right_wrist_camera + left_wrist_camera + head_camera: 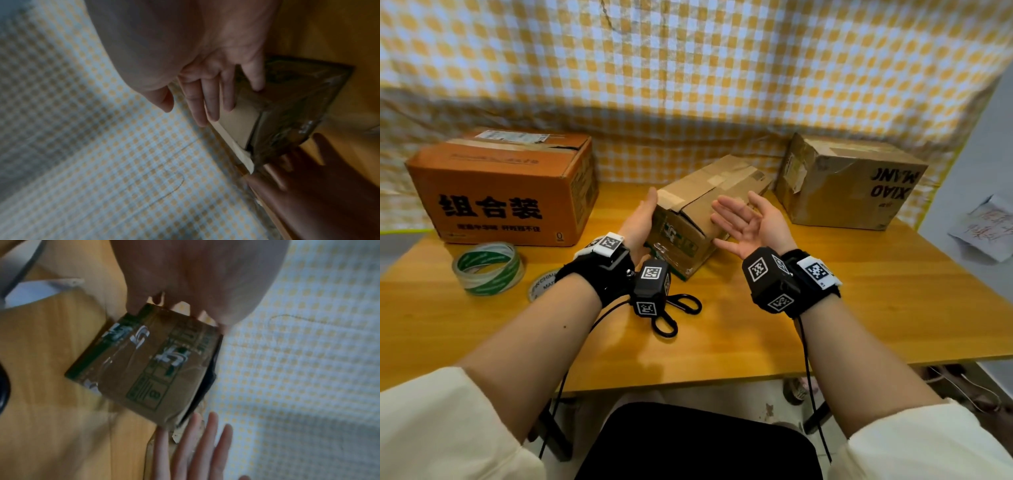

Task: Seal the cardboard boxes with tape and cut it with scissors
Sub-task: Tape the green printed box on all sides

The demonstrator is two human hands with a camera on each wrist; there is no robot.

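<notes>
A small worn cardboard box (688, 219) with green print lies at an angle in the middle of the table, its top flaps folded down with a seam between them. My left hand (643, 219) is flat against the box's left side, fingers straight. My right hand (739, 221) is open, palm turned left, with its fingers over the box's right top flap. The left wrist view shows the box's printed end (148, 363) between both hands. A clear tape roll with green print (488, 272) lies at the left. Black-handled scissors (678, 313) lie near my left wrist, partly hidden.
A large orange box (506, 185) stands at the back left and a brown box (849, 181) at the back right. A yellow checked cloth (688, 85) hangs behind the wooden table (825, 318). Papers (986, 229) lie beyond the right edge.
</notes>
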